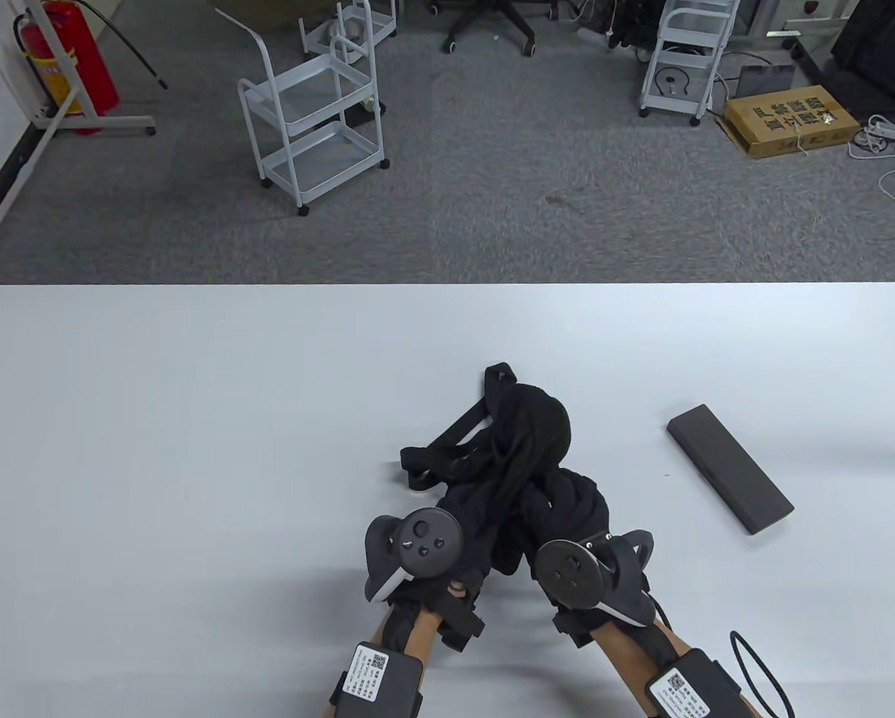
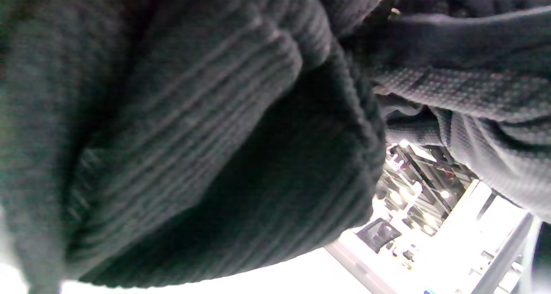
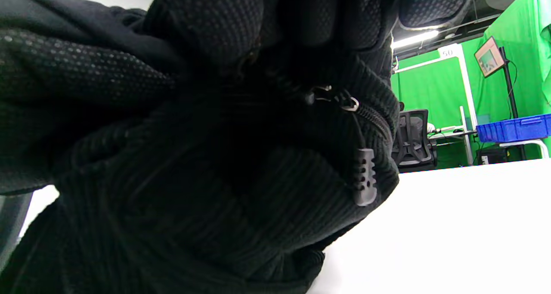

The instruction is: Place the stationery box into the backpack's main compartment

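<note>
A crumpled black backpack (image 1: 526,464) lies in the middle of the table, straps splayed to its far left. The dark grey stationery box (image 1: 730,468) lies flat on the table to its right, apart from it and untouched. My left hand (image 1: 454,557) and right hand (image 1: 582,550) both grip the backpack's near edge, fingers hidden under the trackers. In the left wrist view, ribbed black fabric (image 2: 193,147) fills the frame with gloved fingers (image 2: 456,85) bunched in it. In the right wrist view, gloved fingers (image 3: 215,23) hold fabric above a zipper pull (image 3: 365,177).
The white table (image 1: 193,449) stretches wide to the left and behind the backpack. A black cable loop (image 1: 754,673) lies by my right forearm at the near edge. Carts, chairs and a cardboard box stand on the floor beyond the table.
</note>
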`<state>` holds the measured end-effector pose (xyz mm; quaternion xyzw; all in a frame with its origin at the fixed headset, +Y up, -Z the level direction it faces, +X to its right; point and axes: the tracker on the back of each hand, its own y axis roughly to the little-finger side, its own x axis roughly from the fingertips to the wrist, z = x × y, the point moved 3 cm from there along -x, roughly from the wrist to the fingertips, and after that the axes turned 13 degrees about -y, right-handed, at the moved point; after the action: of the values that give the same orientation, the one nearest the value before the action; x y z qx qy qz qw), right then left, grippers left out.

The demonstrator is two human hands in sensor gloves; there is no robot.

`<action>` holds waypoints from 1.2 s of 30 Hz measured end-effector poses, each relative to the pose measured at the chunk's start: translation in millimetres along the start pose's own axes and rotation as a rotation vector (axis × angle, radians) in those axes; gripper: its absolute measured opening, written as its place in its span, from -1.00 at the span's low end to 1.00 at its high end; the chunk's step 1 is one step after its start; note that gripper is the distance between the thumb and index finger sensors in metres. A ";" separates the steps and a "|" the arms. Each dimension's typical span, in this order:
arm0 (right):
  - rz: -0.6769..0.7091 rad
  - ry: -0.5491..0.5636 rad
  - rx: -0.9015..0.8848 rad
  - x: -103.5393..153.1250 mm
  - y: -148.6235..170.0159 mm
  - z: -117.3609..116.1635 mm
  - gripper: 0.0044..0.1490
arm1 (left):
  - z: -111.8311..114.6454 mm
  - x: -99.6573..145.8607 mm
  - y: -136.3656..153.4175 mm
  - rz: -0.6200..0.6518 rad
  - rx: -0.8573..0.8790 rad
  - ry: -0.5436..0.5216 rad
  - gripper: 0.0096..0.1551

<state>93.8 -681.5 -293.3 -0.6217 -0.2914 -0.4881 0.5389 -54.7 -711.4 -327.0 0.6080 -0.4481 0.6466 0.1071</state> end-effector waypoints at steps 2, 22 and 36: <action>0.007 0.009 -0.013 2.3 3.3 3.2 -0.44 | 0.5 0.3 -2.7 0.006 -0.002 0.006 -0.43; 0.018 0.120 -0.022 20.6 10.0 35.3 -0.49 | -7.5 0.2 1.8 -0.009 -0.032 -0.020 -0.43; -0.013 0.136 -0.066 21.9 23.3 45.7 -0.49 | -6.1 0.4 0.2 0.013 -0.046 -0.003 -0.43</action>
<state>135.6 -647.3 -279.5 -0.6027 -0.2420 -0.5421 0.5333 -59.2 -707.3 -326.0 0.6033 -0.4670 0.6359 0.1164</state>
